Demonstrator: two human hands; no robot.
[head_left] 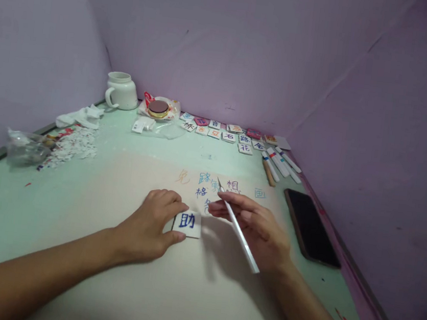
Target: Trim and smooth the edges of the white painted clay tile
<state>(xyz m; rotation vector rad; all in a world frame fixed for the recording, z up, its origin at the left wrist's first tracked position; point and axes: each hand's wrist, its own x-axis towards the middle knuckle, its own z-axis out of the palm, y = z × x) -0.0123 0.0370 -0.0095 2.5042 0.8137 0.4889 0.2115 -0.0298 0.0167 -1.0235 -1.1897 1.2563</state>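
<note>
My left hand (152, 225) pinches a small white tile (187, 223) with a blue character, holding it flat on a pale sheet (125, 191) on the table. My right hand (255, 231) grips a thin white pen (238, 228), tip pointing up and left toward coloured characters (206, 185) written on the sheet. The pen tip hovers just right of the tile. Both hands rest close together.
A dark phone (311, 225) lies right of my right hand. Several marker pens (280, 163) and rows of character tiles (224, 132) sit at the back. A white mug (121, 90), a lidded jar (158, 108), crumpled tissue (81, 117) and paper scraps (72, 145) stand at back left.
</note>
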